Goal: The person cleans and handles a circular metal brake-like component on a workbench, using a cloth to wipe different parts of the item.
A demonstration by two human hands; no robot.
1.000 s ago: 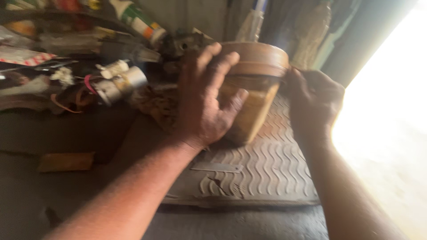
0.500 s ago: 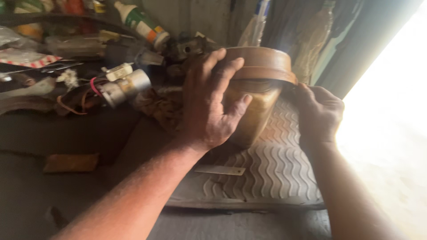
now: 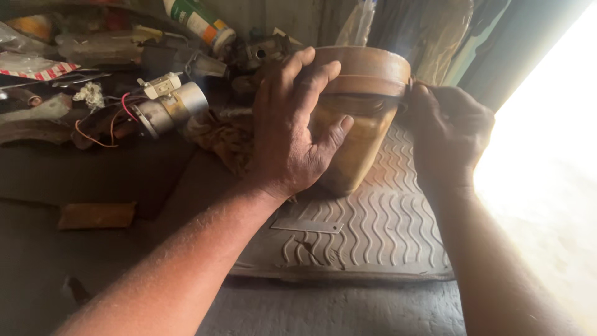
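Note:
A grimy yellowish plastic housing point(image 3: 357, 134) with a brown round rim stands tilted on a ribbed rubber mat point(image 3: 379, 230). My left hand point(image 3: 292, 134) is spread flat against its left side, fingers up over the rim, bracing it. My right hand point(image 3: 444, 134) is at the right edge of the rim, fingers curled against it; whether it holds a small tool there I cannot tell.
Left of the housing lie a small metal motor point(image 3: 171, 109) with red wires, a dirty rag point(image 3: 221, 137), metal parts and a white and green bottle point(image 3: 199, 22). A thin metal strip point(image 3: 308, 225) rests on the mat. A small wooden block point(image 3: 96, 214) lies at the left. Bright glare fills the right side.
The view has shifted slightly; my left hand has stayed pressed on the housing while my right hand has moved up closer against the rim's right edge.

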